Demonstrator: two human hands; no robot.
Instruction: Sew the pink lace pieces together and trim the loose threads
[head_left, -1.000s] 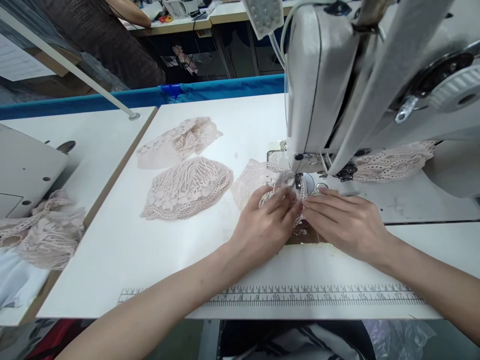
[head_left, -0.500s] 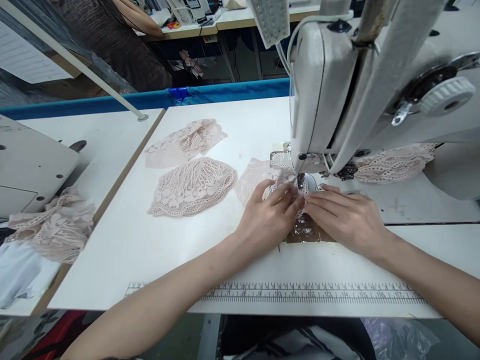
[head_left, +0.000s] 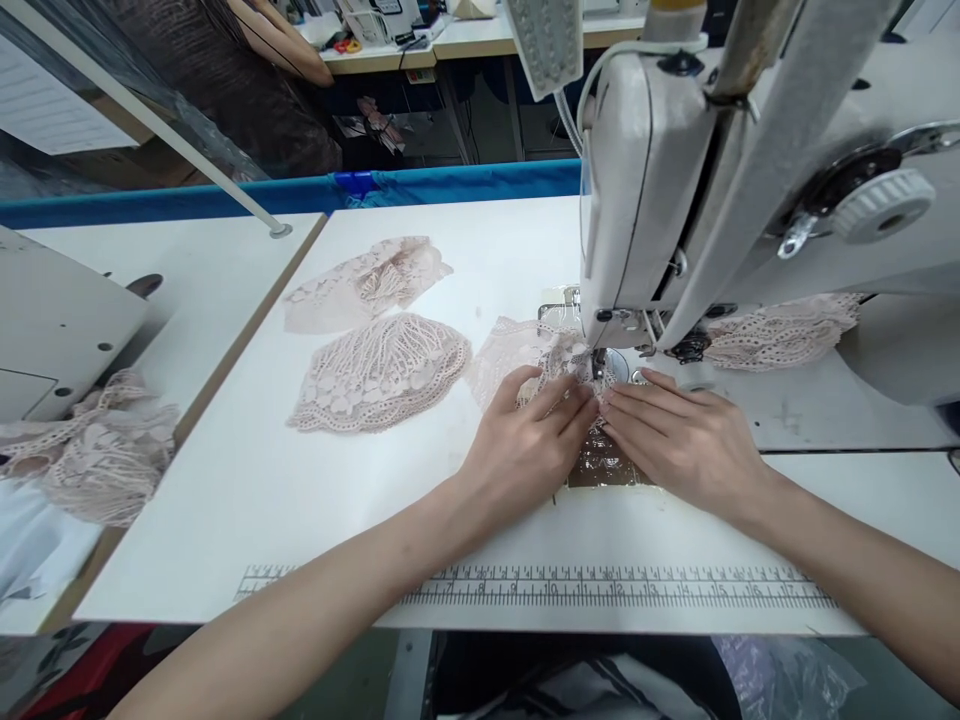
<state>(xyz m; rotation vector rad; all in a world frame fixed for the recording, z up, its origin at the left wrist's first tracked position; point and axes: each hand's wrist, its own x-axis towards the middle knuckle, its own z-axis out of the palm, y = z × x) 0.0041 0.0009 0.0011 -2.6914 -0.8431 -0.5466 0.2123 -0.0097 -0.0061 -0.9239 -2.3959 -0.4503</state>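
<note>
A pale pink lace piece (head_left: 504, 358) lies under the presser foot (head_left: 598, 364) of the white sewing machine (head_left: 621, 190). My left hand (head_left: 531, 432) has its bent fingers closed on this lace, just left of the foot. From the other side, my right hand (head_left: 684, 432) keeps its fingers pressed together at the lace's near edge. Both sets of fingertips almost meet in front of the needle, and they partly hide the fabric there. To the left, a flat lace piece (head_left: 330, 300) and a scallop-edged lace cup (head_left: 382, 375) rest on the white table (head_left: 300, 510).
More lace (head_left: 784, 335) sits beneath the machine arm. A printed ruler strip (head_left: 555, 587) runs along the front edge. Further left are another machine (head_left: 64, 330), bunched lace (head_left: 109, 465) and white cloth (head_left: 37, 550). Another person (head_left: 225, 90) is beyond the blue border (head_left: 465, 182).
The view has shifted slightly. Both hands stay at the presser foot with the lace, their fingertips slightly changed in position. The other lace pieces lie as before.
</note>
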